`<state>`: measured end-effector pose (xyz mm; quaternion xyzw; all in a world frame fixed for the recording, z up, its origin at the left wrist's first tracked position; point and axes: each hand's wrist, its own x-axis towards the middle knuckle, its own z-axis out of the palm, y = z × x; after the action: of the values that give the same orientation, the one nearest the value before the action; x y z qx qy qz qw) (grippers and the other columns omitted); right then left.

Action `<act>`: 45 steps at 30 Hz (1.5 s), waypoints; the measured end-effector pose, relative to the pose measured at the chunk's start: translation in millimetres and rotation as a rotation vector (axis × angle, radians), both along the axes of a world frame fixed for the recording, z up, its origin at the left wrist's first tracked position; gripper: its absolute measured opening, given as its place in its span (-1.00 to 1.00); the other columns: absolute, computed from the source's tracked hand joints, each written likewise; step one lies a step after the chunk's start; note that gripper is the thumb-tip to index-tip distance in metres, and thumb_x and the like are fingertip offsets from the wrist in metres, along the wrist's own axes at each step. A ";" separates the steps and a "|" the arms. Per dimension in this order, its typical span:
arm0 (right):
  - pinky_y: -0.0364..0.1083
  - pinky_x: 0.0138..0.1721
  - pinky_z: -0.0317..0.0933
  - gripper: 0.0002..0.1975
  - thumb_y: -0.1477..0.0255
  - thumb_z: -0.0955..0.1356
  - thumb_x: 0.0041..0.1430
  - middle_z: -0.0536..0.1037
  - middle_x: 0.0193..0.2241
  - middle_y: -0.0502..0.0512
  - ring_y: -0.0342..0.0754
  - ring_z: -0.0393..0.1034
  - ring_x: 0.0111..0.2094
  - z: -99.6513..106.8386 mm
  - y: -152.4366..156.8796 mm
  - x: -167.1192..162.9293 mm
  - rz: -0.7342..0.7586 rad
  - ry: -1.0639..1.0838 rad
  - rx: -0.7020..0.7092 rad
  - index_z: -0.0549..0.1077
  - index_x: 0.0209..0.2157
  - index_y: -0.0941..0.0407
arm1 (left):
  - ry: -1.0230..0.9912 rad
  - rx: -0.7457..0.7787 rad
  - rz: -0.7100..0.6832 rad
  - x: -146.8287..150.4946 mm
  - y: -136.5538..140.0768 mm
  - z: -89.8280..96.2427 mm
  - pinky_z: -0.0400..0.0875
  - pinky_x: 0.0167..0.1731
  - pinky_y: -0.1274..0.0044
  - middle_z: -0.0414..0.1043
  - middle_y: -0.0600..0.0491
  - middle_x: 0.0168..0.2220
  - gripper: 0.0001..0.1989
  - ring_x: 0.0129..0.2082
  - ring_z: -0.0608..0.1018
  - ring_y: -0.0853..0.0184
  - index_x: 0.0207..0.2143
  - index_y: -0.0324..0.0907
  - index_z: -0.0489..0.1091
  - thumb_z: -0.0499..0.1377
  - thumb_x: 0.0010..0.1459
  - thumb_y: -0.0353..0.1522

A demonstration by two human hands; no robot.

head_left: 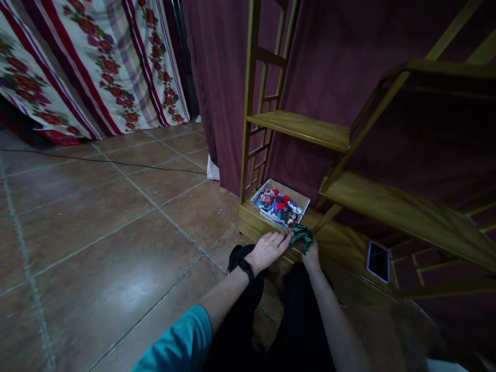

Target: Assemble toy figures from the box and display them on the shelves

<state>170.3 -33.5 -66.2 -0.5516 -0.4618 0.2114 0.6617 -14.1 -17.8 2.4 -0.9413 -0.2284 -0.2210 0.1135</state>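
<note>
My right hand [310, 256] grips a small black toy-like figure with green stripes [301, 235] by its right side. From the left, my left hand [270, 249] reaches across with its fingers bent, the fingertips at the figure's left end. A black band circles my left wrist. Just beyond both hands, a shallow open box [306, 201] sits on the low wooden ledge, with a jumble of small red, blue, white and dark trinkets [279, 204] inside. The figure's exact kind is too small and dark to tell.
A wooden shelf unit [298, 128] rises over the box, its stepped boards at right. On the ledge lies a dark-screened phone or tablet [378, 262] with a pale purple rim. Tiled floor [116, 232] stretches left, crossed by a black cable [127, 165]. A floral cloth [101, 62] hangs behind.
</note>
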 end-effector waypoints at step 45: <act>-0.17 -0.53 0.26 -0.72 0.33 0.37 -0.14 0.43 -0.49 0.00 -0.11 0.34 -0.47 9.9 -1.4 -9.2 0.038 0.169 -0.216 0.43 -0.30 0.09 | -0.854 -1.848 0.110 16.0 52.6 -35.5 0.21 -0.58 0.63 0.42 0.02 -0.56 -0.74 -0.61 0.42 0.47 -0.43 -0.31 0.39 0.26 -0.13 -0.27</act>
<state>161.2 -34.9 -56.3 -0.5909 -0.3893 0.3184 0.6308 1.9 34.8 -33.1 -0.4914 -0.3739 -0.2700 -0.7388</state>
